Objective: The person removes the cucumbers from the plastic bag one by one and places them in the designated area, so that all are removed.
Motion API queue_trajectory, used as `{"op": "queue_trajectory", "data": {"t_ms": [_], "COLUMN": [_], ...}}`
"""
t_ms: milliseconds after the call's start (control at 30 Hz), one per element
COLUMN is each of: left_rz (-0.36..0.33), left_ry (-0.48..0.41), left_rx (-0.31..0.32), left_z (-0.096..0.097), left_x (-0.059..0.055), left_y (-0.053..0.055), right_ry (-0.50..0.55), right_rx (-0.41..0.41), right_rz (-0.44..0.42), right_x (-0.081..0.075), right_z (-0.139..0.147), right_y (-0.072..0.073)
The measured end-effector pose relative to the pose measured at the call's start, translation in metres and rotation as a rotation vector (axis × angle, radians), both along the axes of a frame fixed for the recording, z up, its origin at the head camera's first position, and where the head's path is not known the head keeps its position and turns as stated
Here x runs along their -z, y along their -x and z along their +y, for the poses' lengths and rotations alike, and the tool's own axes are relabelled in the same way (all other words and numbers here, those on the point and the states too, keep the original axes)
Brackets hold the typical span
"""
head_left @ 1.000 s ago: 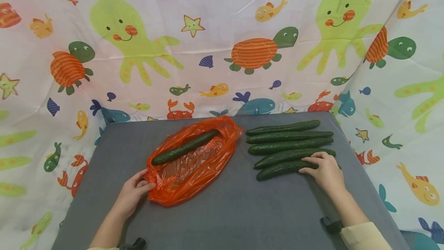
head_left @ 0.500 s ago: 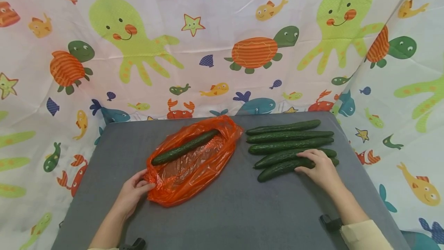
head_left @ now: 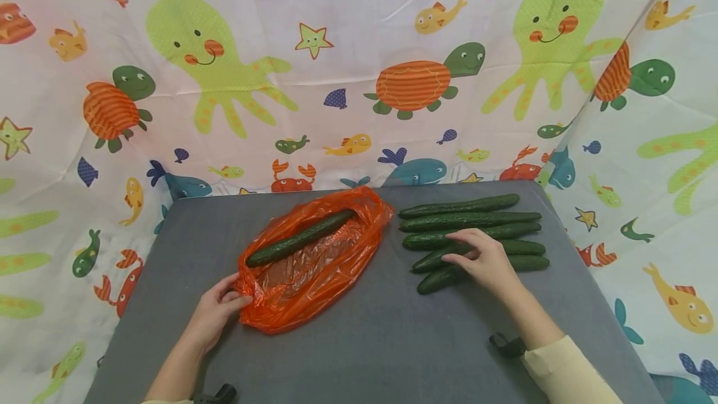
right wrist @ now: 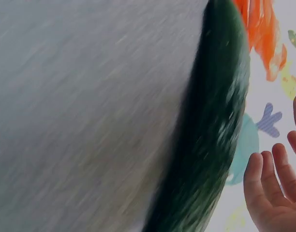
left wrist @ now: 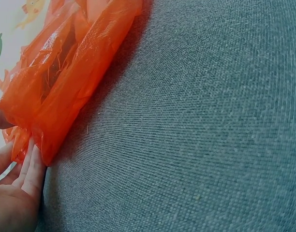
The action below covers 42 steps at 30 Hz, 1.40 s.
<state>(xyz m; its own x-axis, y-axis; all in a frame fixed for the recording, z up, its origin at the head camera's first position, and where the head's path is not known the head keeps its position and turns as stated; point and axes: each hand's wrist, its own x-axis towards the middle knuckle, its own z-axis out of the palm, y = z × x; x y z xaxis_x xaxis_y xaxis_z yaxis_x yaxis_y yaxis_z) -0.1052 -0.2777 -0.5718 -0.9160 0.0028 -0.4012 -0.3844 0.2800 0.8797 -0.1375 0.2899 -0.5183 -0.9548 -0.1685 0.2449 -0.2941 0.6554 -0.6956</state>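
Observation:
An orange plastic bag [head_left: 336, 288] lies spread on the table with its mouth wide, one cucumber [head_left: 300, 239] resting inside. My left hand [head_left: 215, 309] grips the bag's near left end; thumb and fingers lie on either side of the film in the left wrist view. To the right, several green cucumbers [head_left: 471, 220] lie side by side in a row. Over the nearer ones hovers my right hand [head_left: 487, 262], thumb and fingers apart and nothing between them. In the right wrist view the front cucumber [right wrist: 213, 116] stands between the camera and the grey surface's far side, beside my spread fingers [right wrist: 271, 179].
The grey table [head_left: 381, 360] is enclosed by a white curtain [head_left: 336, 105] printed with sea animals, behind it and at both sides. Each wrist wears a black camera mount [head_left: 507, 346].
The right hand has left the right end of the nearest cucumbers and moved left above them, its fingers apart. The front cucumber shifted very slightly. Left hand and bag have stayed in place.

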Motion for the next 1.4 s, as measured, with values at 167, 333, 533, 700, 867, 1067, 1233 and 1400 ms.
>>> {"op": "queue_trajectory", "data": {"t_ms": [167, 333, 533, 700, 867, 1067, 1233, 1400], "left_rz": [-0.006, -0.005, 0.004, 0.0, -0.016, -0.032, -0.032, -0.012], "left_ry": [0.005, -0.008, -0.002, 0.005, -0.018, -0.025, -0.024, -0.014], "left_rx": [0.007, 0.004, 0.005, 0.003, -0.007, -0.019, -0.02, -0.016], "left_z": [0.0, 0.001, 0.004, 0.004, 0.003, 0.002, 0.003, 0.003], "left_x": [0.0, -0.001, -0.001, -0.003, -0.004, -0.004, -0.004, -0.004], "left_y": [0.0, 0.002, 0.002, 0.002, 0.002, 0.001, 0.0, -0.001], "right_ry": [0.09, 0.159, 0.19, 0.182, 0.185, 0.184, 0.177, 0.15], "right_rx": [-0.056, -0.118, -0.179, -0.21, -0.23, -0.221, -0.225, -0.219], "right_rz": [0.018, 0.05, 0.039, 0.057, 0.053, 0.061, 0.055, 0.024], "right_x": [-0.006, -0.012, -0.018, -0.019, -0.019, -0.019, -0.022, -0.022], "right_z": [-0.027, -0.059, -0.091, -0.108, -0.122, -0.136, -0.15, -0.167], "right_y": [0.008, 0.018, 0.026, 0.032, 0.035, 0.038, 0.04, 0.043]}}
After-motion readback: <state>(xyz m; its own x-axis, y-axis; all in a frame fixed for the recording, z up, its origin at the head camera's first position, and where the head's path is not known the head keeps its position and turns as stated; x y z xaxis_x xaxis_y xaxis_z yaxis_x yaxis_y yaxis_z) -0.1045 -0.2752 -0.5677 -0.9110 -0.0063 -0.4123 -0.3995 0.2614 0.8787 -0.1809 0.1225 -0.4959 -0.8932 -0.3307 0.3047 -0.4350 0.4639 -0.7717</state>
